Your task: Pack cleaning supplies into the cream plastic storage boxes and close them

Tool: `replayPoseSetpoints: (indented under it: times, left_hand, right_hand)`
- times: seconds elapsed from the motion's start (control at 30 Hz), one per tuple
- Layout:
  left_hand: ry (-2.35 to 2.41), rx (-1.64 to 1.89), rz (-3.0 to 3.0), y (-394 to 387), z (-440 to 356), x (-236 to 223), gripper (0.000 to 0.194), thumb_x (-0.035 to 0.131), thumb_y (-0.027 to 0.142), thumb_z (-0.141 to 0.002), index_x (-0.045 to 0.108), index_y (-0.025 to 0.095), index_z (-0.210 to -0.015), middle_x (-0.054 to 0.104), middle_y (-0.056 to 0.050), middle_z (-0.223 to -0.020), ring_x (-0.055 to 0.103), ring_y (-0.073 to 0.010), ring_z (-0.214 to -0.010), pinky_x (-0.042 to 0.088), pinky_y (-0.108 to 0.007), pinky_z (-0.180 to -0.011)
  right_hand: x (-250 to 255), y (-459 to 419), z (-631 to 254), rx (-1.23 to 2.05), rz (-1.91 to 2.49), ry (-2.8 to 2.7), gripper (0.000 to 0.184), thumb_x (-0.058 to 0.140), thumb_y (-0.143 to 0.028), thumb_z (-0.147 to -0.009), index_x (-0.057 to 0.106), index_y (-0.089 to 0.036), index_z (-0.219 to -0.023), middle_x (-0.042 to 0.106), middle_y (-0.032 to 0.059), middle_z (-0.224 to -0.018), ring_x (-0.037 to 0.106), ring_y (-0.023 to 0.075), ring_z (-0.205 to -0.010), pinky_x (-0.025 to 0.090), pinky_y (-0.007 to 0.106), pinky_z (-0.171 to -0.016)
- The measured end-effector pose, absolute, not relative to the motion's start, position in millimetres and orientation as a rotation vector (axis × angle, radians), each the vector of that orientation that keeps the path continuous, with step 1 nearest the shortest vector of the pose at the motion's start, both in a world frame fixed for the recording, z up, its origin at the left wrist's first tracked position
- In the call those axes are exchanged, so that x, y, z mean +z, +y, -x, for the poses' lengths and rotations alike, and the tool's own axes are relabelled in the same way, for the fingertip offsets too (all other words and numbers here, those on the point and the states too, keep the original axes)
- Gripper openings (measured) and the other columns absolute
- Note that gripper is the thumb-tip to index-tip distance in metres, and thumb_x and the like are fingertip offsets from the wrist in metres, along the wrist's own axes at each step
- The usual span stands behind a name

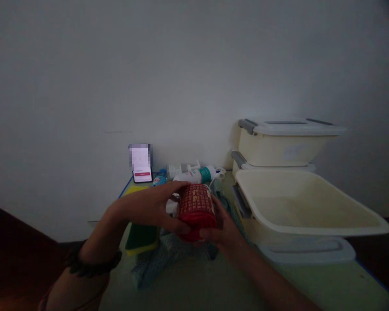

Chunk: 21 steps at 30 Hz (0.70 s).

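Note:
Between my two hands is a red cylindrical package [197,207], printed with gold characters and a repeating pattern, tilted with one end toward me. My left hand [158,205] grips its left side, thumb near the lower edge and fingers over the top. On the opposite side my right hand [222,226] holds it, thumb pressed at the lower front. Beneath lies a crumpled grey-teal cloth [162,257]. A green and yellow sponge [142,237] sits under my left wrist. Something white next to the package is mostly hidden by my left hand.
Behind my hands lie a white and teal bottle [194,176], a pump bottle [180,169] and a blue-capped bottle [160,177]. A lit phone [141,163] leans on the wall. At right stand an open cream bin [311,231], lidded bins [282,147] and a loose lid [311,251].

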<state>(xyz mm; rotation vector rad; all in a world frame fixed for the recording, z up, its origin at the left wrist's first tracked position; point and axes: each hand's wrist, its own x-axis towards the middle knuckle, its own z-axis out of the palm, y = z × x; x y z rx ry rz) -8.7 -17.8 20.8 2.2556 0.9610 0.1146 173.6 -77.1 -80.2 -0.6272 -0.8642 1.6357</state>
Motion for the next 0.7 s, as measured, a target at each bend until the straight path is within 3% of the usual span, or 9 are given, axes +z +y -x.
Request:
replayPoseSetpoints:
  times: [0.17,0.27,0.4,0.5,0.6,0.7]
  left_hand:
    - [0.956,0.120,-2.293,-17.9,7.5,22.1,0.088,0.073,0.049,-0.062,0.034,0.018,-0.135,0.050,-0.013,-0.131,0.056,-0.0270,-0.108,0.047,-0.037,-0.090]
    - [0.945,0.118,-2.324,-18.2,6.9,22.1,0.083,0.071,0.044,-0.065,0.034,0.017,-0.134,0.051,-0.012,-0.129,0.056,-0.0255,-0.105,0.047,-0.036,-0.089]
    - [0.930,0.131,-2.382,-19.1,7.2,21.6,0.078,0.069,0.040,-0.068,0.034,0.017,-0.133,0.052,-0.011,-0.126,0.058,-0.0239,-0.100,0.049,-0.035,-0.085]
    - [0.934,0.153,-2.418,-20.0,9.7,21.0,0.078,0.069,0.043,-0.067,0.034,0.019,-0.133,0.052,-0.011,-0.126,0.058,-0.0244,-0.098,0.050,-0.036,-0.083]
    - [0.911,0.224,-2.475,-21.8,11.6,19.9,0.085,0.072,0.043,-0.064,0.031,0.020,-0.135,0.049,-0.012,-0.130,0.056,-0.0269,-0.105,0.048,-0.039,-0.088]
    - [0.826,0.298,-2.526,-24.6,9.9,18.3,0.090,0.073,0.036,-0.064,0.026,0.021,-0.139,0.038,-0.012,-0.140,0.045,-0.0290,-0.121,0.040,-0.040,-0.100]
  right_hand:
    - [-84.2,-75.8,-174.1,1.602,0.609,-0.873,0.085,0.083,-0.017,-0.045,0.041,-0.030,-0.118,0.054,0.0075,-0.125,0.060,0.0300,-0.105,0.057,0.030,-0.053]
    - [-82.5,-77.7,-174.2,1.621,0.644,-0.900,0.083,0.082,-0.017,-0.050,0.039,-0.031,-0.119,0.053,0.0075,-0.127,0.062,0.0294,-0.100,0.054,0.027,-0.045]
    - [-79.2,-80.3,-173.7,1.634,0.691,-0.924,0.079,0.079,-0.019,-0.055,0.038,-0.032,-0.121,0.053,0.0069,-0.125,0.066,0.0257,-0.090,0.055,0.029,-0.049]
    - [-79.6,-80.4,-175.7,1.642,0.690,-0.910,0.084,0.080,-0.017,-0.053,0.037,-0.033,-0.124,0.052,0.0070,-0.127,0.065,0.0266,-0.093,0.055,0.029,-0.050]
    - [-81.4,-79.8,-181.1,1.749,0.592,-0.879,0.094,0.081,-0.018,-0.053,0.031,-0.038,-0.130,0.047,0.0051,-0.133,0.064,0.0253,-0.097,0.057,0.033,-0.059]
    - [-81.8,-79.5,-184.4,1.910,0.403,-0.826,0.095,0.080,-0.033,-0.058,0.024,-0.041,-0.135,0.049,0.0047,-0.132,0.061,0.0246,-0.103,0.054,0.041,-0.077]
